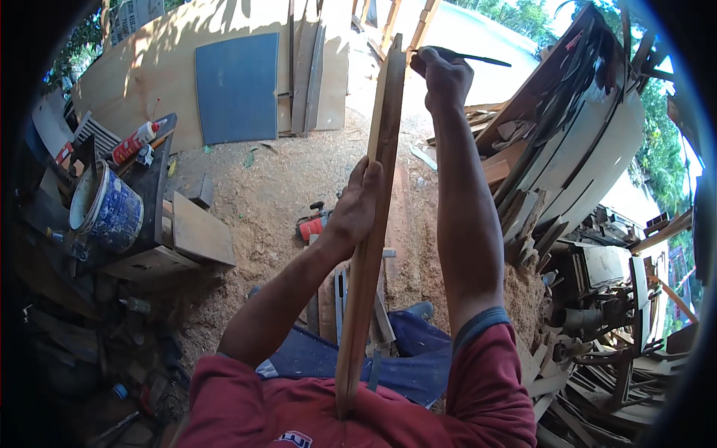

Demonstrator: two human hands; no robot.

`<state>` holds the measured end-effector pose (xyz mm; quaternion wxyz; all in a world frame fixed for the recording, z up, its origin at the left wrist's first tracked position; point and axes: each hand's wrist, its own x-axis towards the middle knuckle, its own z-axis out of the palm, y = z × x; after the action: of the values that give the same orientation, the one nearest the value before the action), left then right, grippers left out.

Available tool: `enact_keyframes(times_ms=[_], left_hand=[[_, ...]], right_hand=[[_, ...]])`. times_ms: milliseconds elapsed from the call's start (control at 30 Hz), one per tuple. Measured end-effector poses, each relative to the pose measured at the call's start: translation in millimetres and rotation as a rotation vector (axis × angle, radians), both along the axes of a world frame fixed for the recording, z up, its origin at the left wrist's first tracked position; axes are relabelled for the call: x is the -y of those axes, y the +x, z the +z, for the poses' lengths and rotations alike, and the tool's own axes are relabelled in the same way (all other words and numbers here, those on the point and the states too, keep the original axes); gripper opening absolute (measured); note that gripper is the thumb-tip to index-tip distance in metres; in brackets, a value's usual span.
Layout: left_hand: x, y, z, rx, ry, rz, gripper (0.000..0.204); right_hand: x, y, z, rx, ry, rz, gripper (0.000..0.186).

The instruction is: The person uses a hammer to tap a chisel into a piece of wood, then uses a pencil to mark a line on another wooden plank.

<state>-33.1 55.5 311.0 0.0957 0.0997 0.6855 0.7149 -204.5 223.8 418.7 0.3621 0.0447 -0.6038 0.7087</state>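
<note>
A long, narrow wooden board [377,187] runs from my chest out away from me, its near end pressed against my red shirt. My left hand [353,211] grips the board at about its middle, fingers wrapped over its edge. My right hand [442,75] is stretched out at the board's far end, shut on a thin dark pencil-like tool [478,58] whose tip sits at the board's top edge.
Sawdust covers the ground. A red power tool [312,225] lies below the board. A blue paint can [108,210] and a glue bottle [134,142] rest on a dark bench at left. Plywood sheets [237,86] lean at the back; scrap wood [567,149] is piled at right.
</note>
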Motion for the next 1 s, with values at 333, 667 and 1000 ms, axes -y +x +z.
enact_keyframes(times_ms=[333, 667, 1000], left_hand=[[56, -84, -224, 0.452, 0.164, -0.004, 0.058], [90, -52, -289, 0.706, 0.176, 0.024, 0.061], [100, -77, -296, 0.634, 0.079, -0.067, 0.068]], right_hand=[[40, 266, -197, 0.627, -0.156, 0.535, 0.017], [83, 453, -193, 1.115, -0.042, 0.419, 0.011], [84, 454, -206, 1.113, -0.030, 0.451, 0.011]])
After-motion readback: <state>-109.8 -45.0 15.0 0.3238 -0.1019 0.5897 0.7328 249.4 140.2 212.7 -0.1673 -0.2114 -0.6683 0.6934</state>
